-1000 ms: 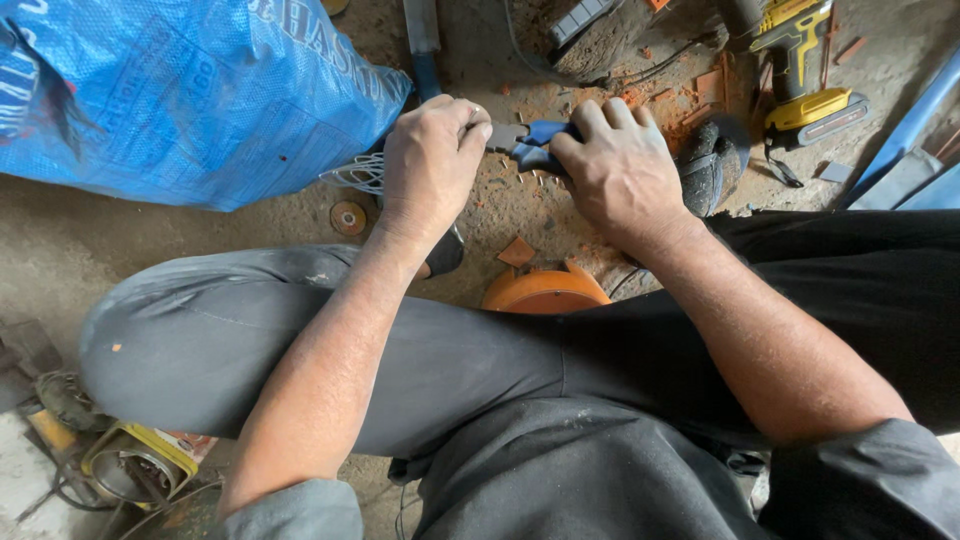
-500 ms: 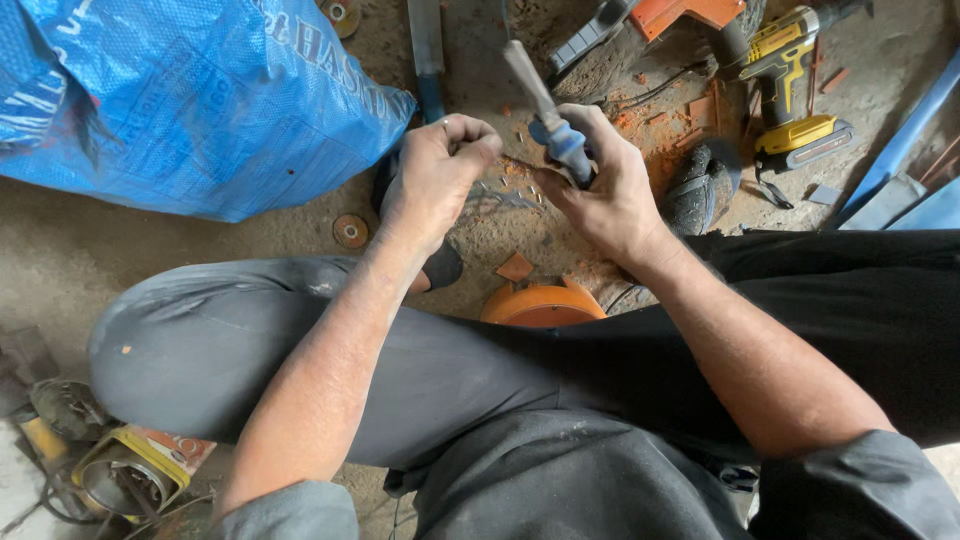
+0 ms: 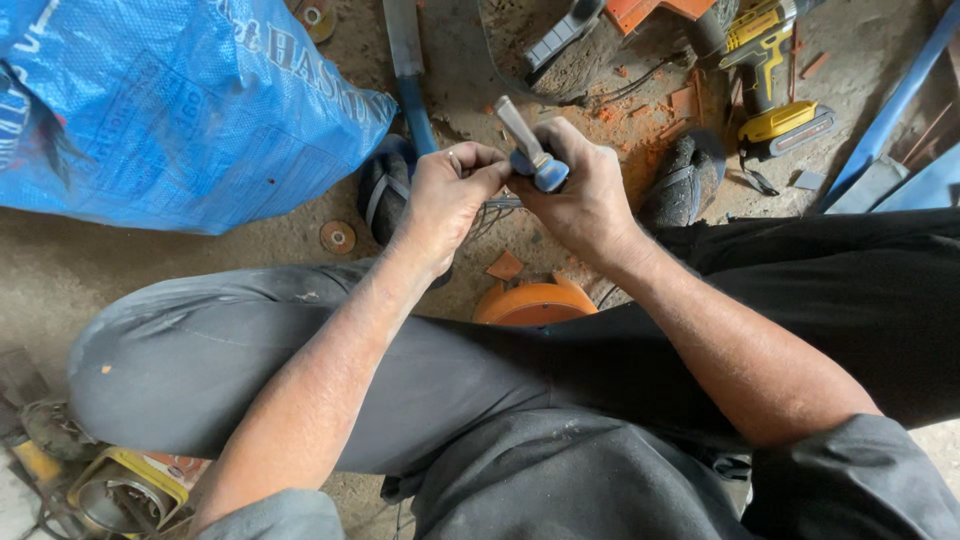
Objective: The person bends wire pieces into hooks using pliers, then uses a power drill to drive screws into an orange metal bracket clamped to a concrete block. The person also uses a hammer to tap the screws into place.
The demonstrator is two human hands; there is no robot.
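Right hand [image 3: 590, 200] clenched around blue-handled pliers [image 3: 530, 150]; left hand [image 3: 450, 195] fingers pinched on thin wires [image 3: 495, 210] just beside pliers, above orange disc [image 3: 535, 303].

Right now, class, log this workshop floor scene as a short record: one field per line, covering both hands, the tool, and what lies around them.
Left hand: left hand pinches thin wires, fingers closed
Right hand: right hand grips blue-handled pliers, metal end up
Hands: touching, above the floor between the knees
Left of hands: blue tarp sack
Upper right: yellow cordless drill on the dirt floor
Below hands: orange round object, partly hidden by the legs
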